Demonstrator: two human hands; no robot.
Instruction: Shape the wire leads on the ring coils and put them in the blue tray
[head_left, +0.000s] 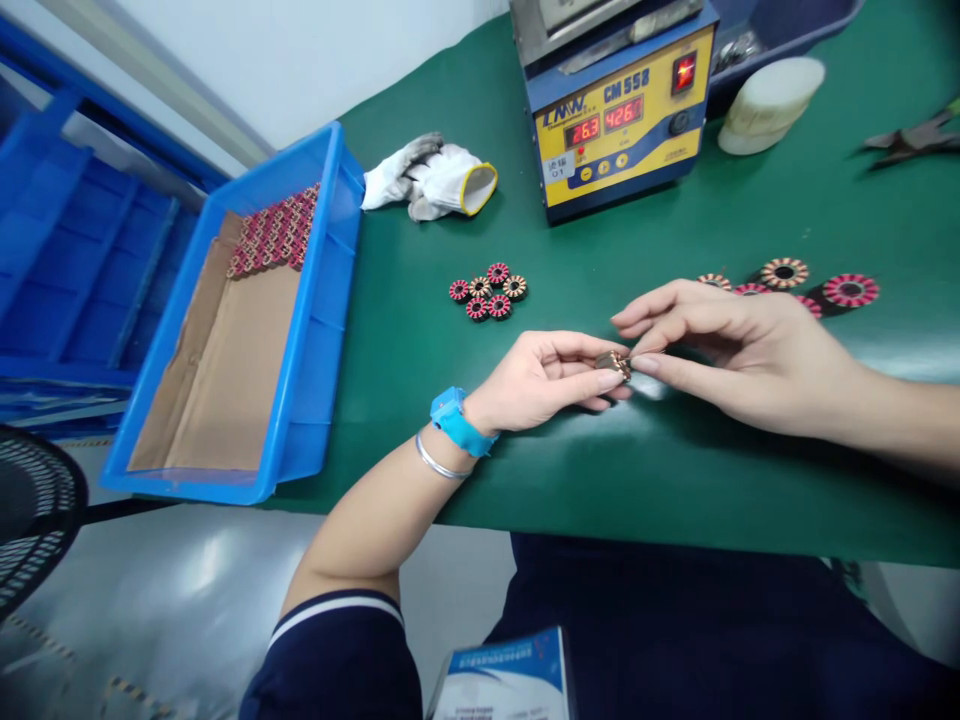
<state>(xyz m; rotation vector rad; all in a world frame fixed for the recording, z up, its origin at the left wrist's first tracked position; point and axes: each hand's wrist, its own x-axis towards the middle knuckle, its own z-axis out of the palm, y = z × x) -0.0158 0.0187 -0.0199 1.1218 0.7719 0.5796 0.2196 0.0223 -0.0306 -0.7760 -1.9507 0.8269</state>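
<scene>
Between the thumb and fingers of my left hand (pixel 551 375) is a small copper-wound motor stator (pixel 616 364), held on its side just above the green table. My right hand (pixel 742 350) comes in from the right, its thumb and forefinger pinched at the stator's end, on what looks like a short wire end. The fingertips cover most of that spot. Several loose stators with red or tan faces, such as this red one (pixel 851 291), lie behind my right hand, partly hidden by it. Another cluster of stators (pixel 489 290) sits on the table beyond my left hand.
A blue bin (pixel 307 400) at the left holds cardboard and rows of stators (pixel 277 232). White gloves (pixel 431 180) lie behind it. At the back stand a yellow-fronted CM 558 unit (pixel 622 125) with lit digits and a whitish round pad (pixel 772 105). Pliers (pixel 915 138) lie far right.
</scene>
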